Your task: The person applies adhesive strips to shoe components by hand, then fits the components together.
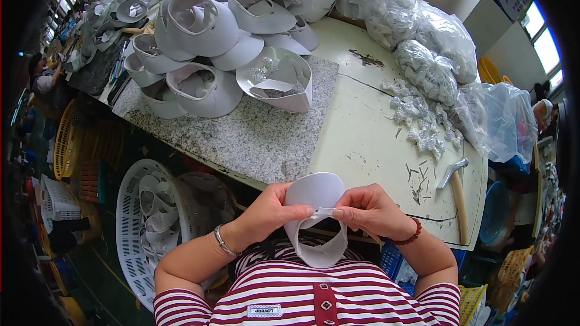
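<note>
A white visor is held up close to my body, its brim pointing away from me and its band loop toward me. My left hand grips it where brim and band meet, thumb on top. On the other side my right hand pinches the same edge, thumb and fingers together near a narrow white strip. The thumbs are a short gap apart. Beyond them on a speckled granite slab lies a tilted visor with a silvery bow inside. A heap of white visors stands behind it.
Silvery bows lie on the pale table to the right, near stuffed clear plastic bags. A hammer rests by the table's right edge, beside small dark strips. At lower left stands a white basket holding visors. Other people work farther off.
</note>
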Demonstrator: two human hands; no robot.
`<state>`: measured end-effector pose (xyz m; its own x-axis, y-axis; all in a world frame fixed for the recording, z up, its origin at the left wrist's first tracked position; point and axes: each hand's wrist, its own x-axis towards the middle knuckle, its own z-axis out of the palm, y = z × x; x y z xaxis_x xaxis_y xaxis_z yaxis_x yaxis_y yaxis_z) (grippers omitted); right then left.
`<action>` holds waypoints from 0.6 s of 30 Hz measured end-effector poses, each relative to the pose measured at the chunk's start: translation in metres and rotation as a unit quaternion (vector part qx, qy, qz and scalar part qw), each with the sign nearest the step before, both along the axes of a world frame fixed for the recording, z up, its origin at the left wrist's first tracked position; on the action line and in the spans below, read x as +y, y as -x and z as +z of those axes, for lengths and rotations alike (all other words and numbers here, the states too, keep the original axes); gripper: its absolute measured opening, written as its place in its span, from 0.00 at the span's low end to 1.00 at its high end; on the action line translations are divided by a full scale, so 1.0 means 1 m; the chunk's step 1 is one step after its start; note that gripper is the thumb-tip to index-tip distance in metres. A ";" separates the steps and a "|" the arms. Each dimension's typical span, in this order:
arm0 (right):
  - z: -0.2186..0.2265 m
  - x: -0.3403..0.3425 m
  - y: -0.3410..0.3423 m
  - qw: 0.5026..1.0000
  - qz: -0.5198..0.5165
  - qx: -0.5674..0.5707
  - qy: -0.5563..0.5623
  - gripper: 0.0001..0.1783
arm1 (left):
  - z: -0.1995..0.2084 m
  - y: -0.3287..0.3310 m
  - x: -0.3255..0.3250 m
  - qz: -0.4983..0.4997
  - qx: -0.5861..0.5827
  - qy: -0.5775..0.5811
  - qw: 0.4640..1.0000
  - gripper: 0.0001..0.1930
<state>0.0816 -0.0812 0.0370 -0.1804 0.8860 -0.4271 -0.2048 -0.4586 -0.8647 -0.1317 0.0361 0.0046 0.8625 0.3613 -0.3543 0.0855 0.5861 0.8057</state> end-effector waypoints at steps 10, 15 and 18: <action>0.011 0.014 0.005 0.995 0.056 -0.088 0.000 0.12 | -0.003 0.001 -0.010 0.025 -0.025 0.014 0.999 0.21; 0.005 0.011 0.009 0.994 0.043 -0.098 -0.021 0.12 | 0.004 -0.007 -0.015 0.036 -0.042 -0.019 0.998 0.21; 0.005 0.010 0.010 0.987 0.041 -0.148 -0.037 0.13 | 0.004 -0.009 -0.017 0.057 -0.039 -0.033 0.997 0.19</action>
<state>0.0717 -0.0711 0.0420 -0.1290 0.9043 -0.4069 0.0977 -0.3968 -0.9127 -0.1231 0.0187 0.0087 0.8385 0.4784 -0.2609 -0.0422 0.5343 0.8442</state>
